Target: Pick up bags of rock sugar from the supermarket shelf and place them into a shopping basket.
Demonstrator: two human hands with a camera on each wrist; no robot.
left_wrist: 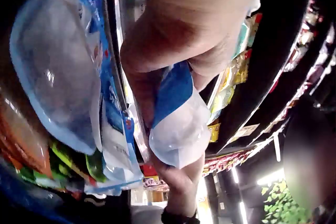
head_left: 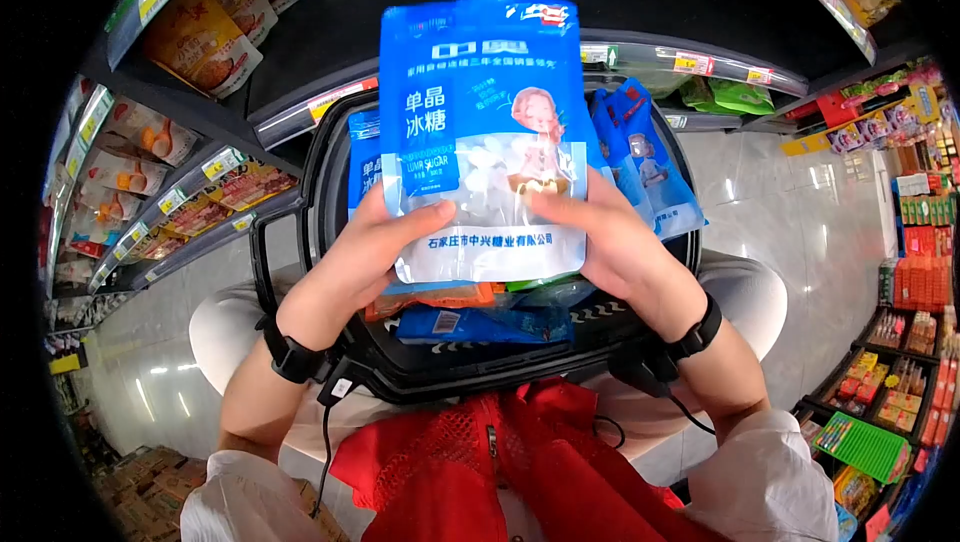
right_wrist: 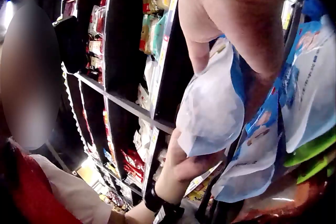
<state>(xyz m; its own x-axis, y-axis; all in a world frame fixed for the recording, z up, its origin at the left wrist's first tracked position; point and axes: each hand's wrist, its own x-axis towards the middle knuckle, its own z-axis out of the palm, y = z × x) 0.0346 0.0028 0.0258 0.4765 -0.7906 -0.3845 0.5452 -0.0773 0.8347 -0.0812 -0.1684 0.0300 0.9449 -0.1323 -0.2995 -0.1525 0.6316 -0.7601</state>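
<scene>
A blue and white bag of lump sugar (head_left: 487,142) stands upright between both hands in the head view, its printed front facing up at the camera. On its left side my left hand (head_left: 365,247) grips the edge, thumb across the front. The right hand (head_left: 625,242) holds the opposite edge the same way, its other fingers hidden behind the bag. Both wrist views show the rounded white bottom of the bag (left_wrist: 181,132) between the hands. Below it is a black basket (head_left: 420,389) with more blue sugar bags (head_left: 648,167) inside.
Dark store shelves (head_left: 330,47) with price tags rise in front and to the left, bearing pouches such as an orange-brown one (head_left: 200,42). An orange pack (head_left: 432,299) lies in the basket. Stacked goods and a green tray (head_left: 860,445) stand at the right.
</scene>
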